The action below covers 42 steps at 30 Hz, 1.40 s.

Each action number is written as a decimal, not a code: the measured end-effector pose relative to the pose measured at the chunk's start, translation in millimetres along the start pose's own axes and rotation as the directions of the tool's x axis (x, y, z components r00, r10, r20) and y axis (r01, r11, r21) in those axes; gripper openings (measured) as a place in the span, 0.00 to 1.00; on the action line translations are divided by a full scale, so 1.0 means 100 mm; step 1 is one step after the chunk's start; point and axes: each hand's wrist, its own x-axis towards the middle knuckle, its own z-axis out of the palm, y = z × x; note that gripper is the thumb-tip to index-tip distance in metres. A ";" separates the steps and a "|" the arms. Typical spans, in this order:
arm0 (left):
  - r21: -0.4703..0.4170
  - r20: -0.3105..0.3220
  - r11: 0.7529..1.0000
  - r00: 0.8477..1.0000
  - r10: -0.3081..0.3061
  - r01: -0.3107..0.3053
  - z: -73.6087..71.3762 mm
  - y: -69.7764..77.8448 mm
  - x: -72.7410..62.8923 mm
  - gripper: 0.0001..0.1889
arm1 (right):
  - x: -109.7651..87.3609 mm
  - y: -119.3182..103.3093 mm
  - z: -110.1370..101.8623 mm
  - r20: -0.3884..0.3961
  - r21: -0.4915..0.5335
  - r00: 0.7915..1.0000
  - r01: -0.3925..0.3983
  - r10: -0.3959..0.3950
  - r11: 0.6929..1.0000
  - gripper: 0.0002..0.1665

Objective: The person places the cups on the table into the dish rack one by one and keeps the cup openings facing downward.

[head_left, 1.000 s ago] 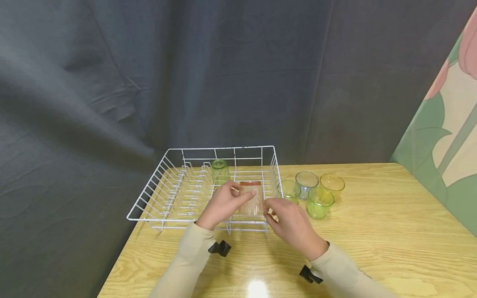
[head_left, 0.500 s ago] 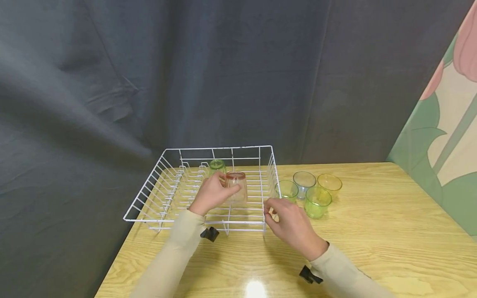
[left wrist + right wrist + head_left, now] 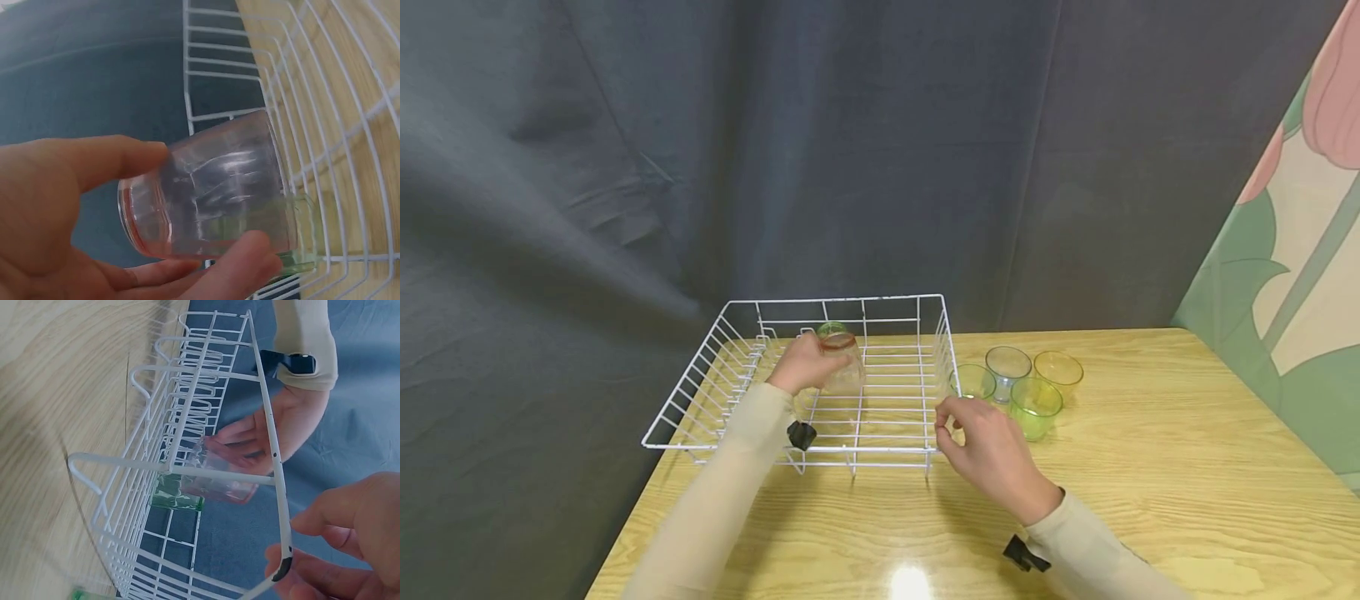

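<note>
My left hand (image 3: 805,367) holds a clear, pink-tinted glass (image 3: 847,371) in the white wire dish rack (image 3: 895,450). The glass is upside down, its red-tinted base up. In the left wrist view, the thumb and fingers (image 3: 128,161) grip this glass (image 3: 219,181) near its base. A green glass (image 3: 833,331) stands just behind it, mostly hidden. My right hand (image 3: 988,450) is at the rack's near right corner, its fingers loosely curled. In the right wrist view, the right hand's fingertips (image 3: 278,553) overlap the rack's rim, with no glass between them.
Right of the rack, on the wooden table (image 3: 1150,467), stand a green tumbler (image 3: 1036,408), a blue one (image 3: 1007,373), a yellow one (image 3: 1060,371) and another green one (image 3: 973,383). A dark curtain (image 3: 880,167) hangs behind; a flower-patterned panel (image 3: 1300,333) is at right.
My left hand has carried the pink-tinted glass left and back in the rack, away from my right hand, until it overlaps the green glass. My right hand has stayed at the rack's corner.
</note>
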 end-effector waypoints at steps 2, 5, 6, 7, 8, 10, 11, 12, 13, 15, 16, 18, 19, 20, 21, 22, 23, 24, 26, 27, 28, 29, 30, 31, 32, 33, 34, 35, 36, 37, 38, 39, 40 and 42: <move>0.010 0.008 1.000 1.000 -0.023 0.023 -0.02 -0.02 0.02 0.18 | 0.00 0.00 0.00 0.003 -0.005 1.000 -0.001 0.001 1.000 0.15; 0.036 -0.004 0.999 0.999 -0.034 0.034 -0.04 -0.06 0.05 0.17 | 0.00 0.01 -0.01 0.013 -0.007 1.000 -0.003 0.003 1.000 0.14; 0.048 -0.008 0.998 0.999 -0.040 0.040 -0.04 -0.08 0.06 0.17 | 0.00 0.01 -0.01 0.018 -0.007 1.000 -0.005 0.005 1.000 0.14; 0.053 -0.008 0.998 0.999 -0.046 0.047 -0.04 -0.09 0.07 0.16 | 0.00 0.01 -0.01 0.022 -0.006 1.000 -0.007 0.007 1.000 0.14; 0.054 -0.006 0.997 0.998 -0.057 0.057 -0.04 -0.11 0.09 0.16 | 0.00 0.01 -0.01 0.026 -0.007 1.000 -0.010 0.010 1.000 0.13; 0.056 0.001 0.996 0.997 -0.072 0.072 -0.04 -0.14 0.11 0.14 | 0.00 0.00 -0.01 0.035 -0.008 0.999 -0.018 0.018 1.000 0.13; 0.055 0.007 0.995 0.997 -0.080 0.079 -0.03 -0.16 0.12 0.14 | 0.00 0.00 -0.01 0.038 -0.009 0.999 -0.021 0.021 1.000 0.13; 0.054 0.011 0.995 0.996 -0.088 0.087 -0.03 -0.18 0.13 0.14 | 0.00 0.00 -0.02 0.039 -0.010 0.999 -0.022 0.023 1.000 0.13; 0.053 0.012 0.995 0.996 -0.090 0.089 -0.02 -0.20 0.14 0.14 | 0.00 0.00 -0.02 0.039 -0.011 0.999 -0.024 0.024 1.000 0.13; 0.059 0.007 0.994 0.996 -0.091 0.090 -0.01 -0.22 0.16 0.15 | 0.00 0.00 -0.02 0.040 -0.010 0.999 -0.024 0.024 1.000 0.13; 0.068 0.002 0.994 0.996 -0.089 0.089 -0.01 -0.23 0.17 0.16 | 0.00 0.00 -0.02 0.040 -0.009 0.999 -0.024 0.024 1.000 0.14; 0.084 -0.012 0.993 0.997 -0.081 0.082 0.01 -0.26 0.18 0.17 | 0.00 0.00 -0.02 0.040 -0.007 0.999 -0.022 0.022 1.000 0.13; 0.091 -0.020 0.993 0.997 -0.077 0.078 0.02 -0.26 0.19 0.17 | 0.00 0.00 -0.02 0.041 -0.006 0.999 -0.023 0.023 1.000 0.13; 0.104 -0.029 0.992 0.997 -0.071 0.074 0.02 -0.26 0.19 0.17 | 0.00 0.00 -0.02 0.042 -0.005 0.999 -0.023 0.023 1.000 0.13; 0.117 -0.039 0.991 0.997 -0.066 0.070 0.03 -0.27 0.19 0.17 | 0.00 0.00 -0.02 0.043 -0.004 0.999 -0.024 0.024 1.000 0.13; 0.126 -0.049 0.990 0.997 -0.063 0.069 0.04 -0.27 0.19 0.17 | 0.00 0.00 -0.02 0.044 -0.004 0.999 -0.023 0.023 1.000 0.13; 0.134 -0.058 0.989 0.996 -0.061 0.068 0.04 -0.27 0.19 0.17 | 0.00 0.00 -0.02 0.043 -0.005 0.999 -0.023 0.023 1.000 0.13; 0.146 -0.068 0.987 0.996 -0.059 0.068 0.05 -0.26 0.19 0.17 | 0.00 0.00 -0.02 0.043 -0.005 0.999 -0.022 0.023 1.000 0.13; 0.157 -0.080 0.985 0.995 -0.060 0.072 0.06 -0.25 0.18 0.18 | 0.00 0.00 -0.02 0.041 -0.008 0.999 -0.022 0.022 1.000 0.13; 0.158 -0.086 0.985 0.995 -0.060 0.073 0.07 -0.25 0.18 0.19 | 0.00 0.00 -0.02 0.041 -0.009 0.999 -0.023 0.023 1.000 0.13; 0.158 -0.090 0.985 0.994 -0.060 0.074 0.07 -0.25 0.18 0.20 | 0.00 0.00 -0.02 0.040 -0.010 0.999 -0.023 0.024 1.000 0.13; 0.161 -0.093 0.984 0.994 -0.060 0.075 0.08 -0.25 0.17 0.21 | 0.00 0.00 -0.01 0.040 -0.012 0.999 -0.024 0.025 1.000 0.13; 0.161 -0.096 0.984 0.994 -0.061 0.076 0.08 -0.26 0.17 0.21 | 0.00 0.00 -0.01 0.040 -0.012 0.999 -0.025 0.025 1.000 0.13; 0.157 -0.096 0.985 0.993 -0.062 0.076 0.09 -0.26 0.17 0.21 | 0.01 0.00 -0.01 0.041 -0.013 0.999 -0.025 0.026 1.000 0.13; 0.153 -0.097 0.985 0.993 -0.063 0.078 0.09 -0.26 0.16 0.22 | 0.01 0.00 0.00 0.041 -0.013 0.999 -0.025 0.025 1.000 0.13; 0.150 -0.098 0.986 0.993 -0.064 0.079 0.09 -0.26 0.16 0.22 | 0.01 0.00 0.00 0.040 -0.012 0.999 -0.023 0.024 1.000 0.13; 0.147 -0.097 0.986 0.993 -0.065 0.079 0.10 -0.26 0.16 0.22 | 0.01 0.00 0.00 0.039 -0.012 0.999 -0.021 0.022 1.000 0.13; 0.144 -0.098 0.986 0.993 -0.066 0.080 0.10 -0.25 0.15 0.23 | 0.01 0.00 0.01 0.037 -0.011 0.999 -0.019 0.019 1.000 0.13; 0.145 -0.098 0.986 0.993 -0.066 0.080 0.10 -0.25 0.15 0.23 | 0.01 0.00 0.01 0.034 -0.010 0.999 -0.016 0.017 1.000 0.14; 0.146 -0.099 0.986 0.993 -0.064 0.079 0.10 -0.25 0.15 0.24 | 0.01 0.00 0.01 0.031 -0.011 0.999 -0.015 0.015 1.000 0.14; 0.151 -0.100 0.985 0.993 -0.063 0.078 0.10 -0.25 0.15 0.24 | 0.01 0.01 0.01 0.027 -0.012 1.000 -0.012 0.012 1.000 0.14; 0.156 -0.099 0.985 0.993 -0.062 0.077 0.10 -0.25 0.15 0.24 | 0.02 0.01 0.01 0.025 -0.012 1.000 -0.010 0.010 1.000 0.14; 0.161 -0.100 0.984 0.993 -0.060 0.076 0.10 -0.25 0.15 0.24 | 0.02 0.01 0.01 0.024 -0.013 1.000 -0.009 0.009 1.000 0.14; 0.168 -0.096 0.983 0.994 -0.060 0.075 0.09 -0.26 0.16 0.25 | 0.02 0.01 0.01 0.026 -0.015 1.000 -0.008 0.008 1.000 0.14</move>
